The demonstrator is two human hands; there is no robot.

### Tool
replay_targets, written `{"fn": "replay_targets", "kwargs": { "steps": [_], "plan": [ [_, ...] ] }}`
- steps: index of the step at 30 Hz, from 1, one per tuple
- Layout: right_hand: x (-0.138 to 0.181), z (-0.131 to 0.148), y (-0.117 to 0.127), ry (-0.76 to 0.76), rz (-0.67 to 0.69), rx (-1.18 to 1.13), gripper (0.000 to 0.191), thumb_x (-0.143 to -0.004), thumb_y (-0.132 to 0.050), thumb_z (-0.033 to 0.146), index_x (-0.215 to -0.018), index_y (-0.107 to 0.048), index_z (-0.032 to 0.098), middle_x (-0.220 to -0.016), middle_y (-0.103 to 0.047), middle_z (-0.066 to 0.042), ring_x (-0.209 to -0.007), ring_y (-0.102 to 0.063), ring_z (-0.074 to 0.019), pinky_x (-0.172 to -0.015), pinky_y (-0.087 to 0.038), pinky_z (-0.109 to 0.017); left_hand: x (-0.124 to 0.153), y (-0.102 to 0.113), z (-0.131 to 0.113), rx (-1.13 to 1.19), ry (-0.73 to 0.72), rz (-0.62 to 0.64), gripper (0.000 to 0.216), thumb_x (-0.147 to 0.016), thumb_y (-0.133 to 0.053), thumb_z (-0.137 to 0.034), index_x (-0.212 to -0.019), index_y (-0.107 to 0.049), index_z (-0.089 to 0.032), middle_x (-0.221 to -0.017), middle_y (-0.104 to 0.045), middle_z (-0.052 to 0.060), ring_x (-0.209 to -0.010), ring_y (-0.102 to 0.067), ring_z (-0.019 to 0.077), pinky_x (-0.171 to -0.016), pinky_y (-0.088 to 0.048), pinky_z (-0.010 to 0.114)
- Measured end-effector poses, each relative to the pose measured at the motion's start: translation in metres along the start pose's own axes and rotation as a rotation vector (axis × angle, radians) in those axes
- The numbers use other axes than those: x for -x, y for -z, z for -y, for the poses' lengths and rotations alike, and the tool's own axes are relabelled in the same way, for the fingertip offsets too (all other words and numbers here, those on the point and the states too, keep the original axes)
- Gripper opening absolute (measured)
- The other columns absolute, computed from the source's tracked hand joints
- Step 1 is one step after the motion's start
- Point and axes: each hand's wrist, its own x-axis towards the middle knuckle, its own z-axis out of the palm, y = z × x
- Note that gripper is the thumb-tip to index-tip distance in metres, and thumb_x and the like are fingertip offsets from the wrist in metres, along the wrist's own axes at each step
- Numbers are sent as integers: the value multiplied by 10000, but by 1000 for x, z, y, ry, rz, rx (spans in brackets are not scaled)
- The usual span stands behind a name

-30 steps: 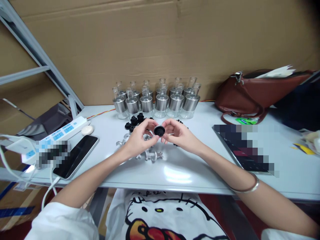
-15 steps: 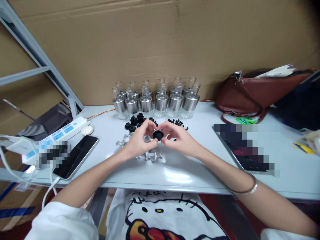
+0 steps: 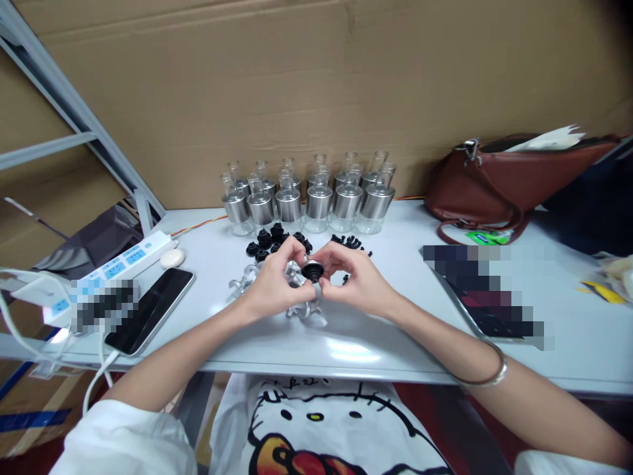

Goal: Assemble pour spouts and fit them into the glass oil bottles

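Note:
Between the fingertips of both hands is a bottle stopper [image 3: 312, 271] with a silvery rim and a black ribbed rubber plug facing me. My left hand [image 3: 277, 277] pinches it from the left, and my right hand [image 3: 357, 276] grips its right side. Behind the hands lie several black ribbed rubber plugs [image 3: 264, 239] and a scatter of small black pieces [image 3: 349, 242]. Several shiny silver metal parts [image 3: 304, 310] rest under and beside my left hand, partly covered by it.
Two rows of glass bottles with metal bands [image 3: 319, 201] stand at the back against cardboard [image 3: 297, 86]. To the left are a phone [image 3: 151, 313], a round white case [image 3: 173, 258] and a power strip [image 3: 119, 267]. A tablet-like device [image 3: 479, 297] and a brown bag [image 3: 475, 185] are on the right.
The bottle stopper has tilted slightly, so its ribbed plug now points more downward. Both hands have shifted only a little and keep their hold.

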Motion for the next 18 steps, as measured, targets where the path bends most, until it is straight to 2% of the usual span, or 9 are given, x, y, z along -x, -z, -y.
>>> {"fn": "replay_targets", "kwargs": {
  "steps": [6,13,15,18],
  "plan": [
    [0,-1,1,36,-25,27,192,-656,-565,133,-842,-594,174,-699,-620,12,-573,-532,-98,-580,-479,-237,3,-4,1,0,-12,-43,290,-630,-563,-181,-805,-337,-229,-770,-409,-39,-780,-479,140,-756,-379,278],
    [1,1,1,51,-19,13,186,-663,-591,126,-843,-595,174,-692,-618,16,-561,-530,-94,-562,-485,-232,3,-3,0,43,-27,-33,306,-630,-564,-150,-808,-329,-229,-774,-414,-41,-800,-493,137,-786,-394,287],
    [0,1,2,44,-25,9,180,-696,-598,144,-872,-591,179,-684,-621,17,-572,-549,-99,-581,-505,-238,2,-4,2,95,-44,-53,324,-652,-577,-151,-844,-328,-232,-797,-425,-42,-786,-493,125,-775,-399,277],
    [0,-3,4,34,-59,-22,195,-756,-637,219,-942,-586,188,-803,-678,-16,-660,-620,-121,-666,-548,-270,0,-4,6,189,-65,-114,361,-721,-600,-188,-927,-309,-246,-827,-463,-42,-768,-501,110,-769,-411,268]
  ]
}}
